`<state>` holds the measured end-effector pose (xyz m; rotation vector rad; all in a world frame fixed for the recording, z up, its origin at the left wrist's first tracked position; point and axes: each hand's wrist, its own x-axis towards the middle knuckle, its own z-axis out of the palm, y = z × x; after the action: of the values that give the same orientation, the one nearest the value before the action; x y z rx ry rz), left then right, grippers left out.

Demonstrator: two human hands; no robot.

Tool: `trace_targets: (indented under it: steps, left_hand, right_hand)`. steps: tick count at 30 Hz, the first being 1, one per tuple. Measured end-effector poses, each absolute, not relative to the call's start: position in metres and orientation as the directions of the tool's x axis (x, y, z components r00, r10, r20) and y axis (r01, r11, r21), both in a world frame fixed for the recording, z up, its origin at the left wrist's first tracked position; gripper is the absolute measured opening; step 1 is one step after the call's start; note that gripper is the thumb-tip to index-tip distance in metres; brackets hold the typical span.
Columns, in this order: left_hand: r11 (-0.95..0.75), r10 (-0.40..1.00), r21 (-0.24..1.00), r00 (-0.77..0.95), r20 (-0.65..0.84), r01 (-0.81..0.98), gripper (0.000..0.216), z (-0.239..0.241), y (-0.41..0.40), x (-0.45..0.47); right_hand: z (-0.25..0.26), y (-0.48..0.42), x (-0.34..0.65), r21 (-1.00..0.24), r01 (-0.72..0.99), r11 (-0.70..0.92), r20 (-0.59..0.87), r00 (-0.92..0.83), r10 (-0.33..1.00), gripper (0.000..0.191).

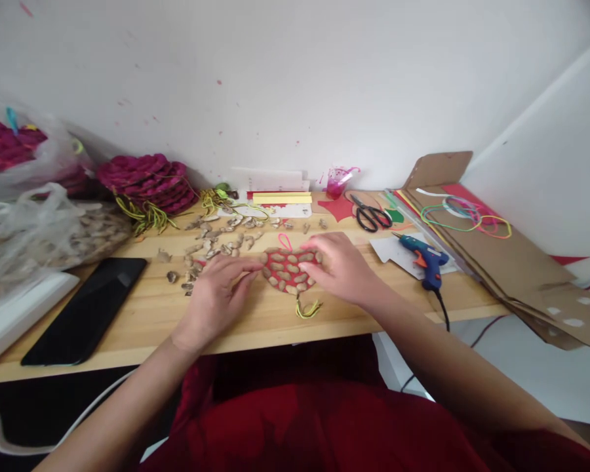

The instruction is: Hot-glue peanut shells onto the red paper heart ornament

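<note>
A small red piece (292, 267) covered in rows of peanut shells lies on the wooden table before me. It has a pink loop (285, 242) at its top and a yellow-green tassel (308, 309) hanging at the bottom. My left hand (222, 288) has its thumb and index fingertips together at the piece's left edge, against a shell there. On the right side, my right hand (341, 269) grips the edge, thumb over a shell and fingers along the upper rim. Loose peanut shells (221, 244) lie scattered behind my left hand.
A black phone (86, 311) lies at left beside a bag of peanuts (78, 229). Stacked magenta pieces (147, 180) stand behind. To the right are black-handled scissors (368, 213), a blue glue gun (425, 259) with its cord over the table edge, and cardboard (511, 249).
</note>
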<state>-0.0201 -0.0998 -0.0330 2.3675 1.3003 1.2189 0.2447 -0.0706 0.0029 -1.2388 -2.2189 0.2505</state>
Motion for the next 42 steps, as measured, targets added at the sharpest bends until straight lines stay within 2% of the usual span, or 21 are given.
trace_targets:
  steps: [2, 6, 9, 12, 15, 18, 21, 23, 25, 28, 32, 36, 42]
  left_hand:
    - [-0.610, 0.760, 0.476, 0.296, 0.579, 0.634, 0.020, -0.032, -0.099, -0.022]
    - [-0.560, 0.790, 0.468, 0.270, 0.550, 0.684, 0.023, -0.014, -0.083, -0.027]
    - [-0.486, 0.847, 0.502, 0.244, 0.472, 0.715, 0.026, 0.011, -0.060, -0.028]
    - [-0.405, 0.883, 0.530, 0.168, 0.438, 0.745, 0.026, 0.038, -0.036, -0.022]
    - [-0.412, 0.888, 0.553, 0.183, 0.422, 0.725, 0.023, 0.049, -0.017, -0.011]
    - [-0.417, 0.890, 0.617, 0.163, 0.426, 0.667, 0.022, 0.039, -0.004, -0.007]
    - [-0.379, 0.911, 0.665, 0.136, 0.388, 0.643, 0.027, 0.019, 0.005, -0.013]
    - [-0.346, 0.922, 0.620, 0.132, 0.364, 0.704, 0.035, 0.009, 0.008, -0.018]
    - [-0.349, 0.906, 0.536, 0.131, 0.403, 0.769, 0.041, 0.003, 0.009, -0.018]
    - [-0.456, 0.842, 0.373, 0.255, 0.476, 0.808, 0.045, -0.001, 0.006, -0.009]
    - [-0.598, 0.762, 0.268, 0.431, 0.484, 0.756, 0.041, -0.003, -0.002, 0.004]
    - [-0.612, 0.756, 0.290, 0.436, 0.488, 0.736, 0.038, -0.004, -0.007, 0.006]
    - [-0.535, 0.829, 0.418, 0.361, 0.428, 0.734, 0.023, -0.009, -0.001, 0.002]
  right_hand:
    - [0.007, -0.054, 0.233, -0.380, 0.754, 0.535, 0.317, -0.438, 0.842, 0.042]
    - [0.003, -0.029, 0.225, -0.339, 0.831, 0.441, 0.196, -0.396, 0.897, 0.075]
    - [-0.010, -0.023, 0.227, -0.342, 0.857, 0.385, 0.122, -0.366, 0.923, 0.084]
    - [-0.018, -0.024, 0.231, -0.333, 0.865, 0.375, 0.077, -0.372, 0.925, 0.081]
    - [-0.020, -0.024, 0.233, -0.324, 0.872, 0.367, 0.058, -0.369, 0.928, 0.081]
    - [-0.021, -0.023, 0.233, -0.329, 0.868, 0.372, 0.078, -0.368, 0.927, 0.073]
    - [-0.025, -0.021, 0.234, -0.334, 0.837, 0.433, 0.184, -0.392, 0.901, 0.064]
    - [-0.029, -0.019, 0.237, -0.326, 0.804, 0.498, 0.294, -0.414, 0.861, 0.054]
    - [-0.033, -0.018, 0.240, -0.306, 0.789, 0.533, 0.359, -0.423, 0.832, 0.042]
    - [-0.038, -0.014, 0.243, -0.279, 0.816, 0.507, 0.315, -0.421, 0.851, 0.035]
    - [-0.041, -0.012, 0.242, -0.254, 0.832, 0.494, 0.299, -0.418, 0.858, 0.034]
    - [-0.037, -0.015, 0.239, -0.258, 0.801, 0.540, 0.357, -0.441, 0.824, 0.033]
    - [-0.026, -0.020, 0.236, -0.314, 0.768, 0.559, 0.351, -0.453, 0.820, 0.040]
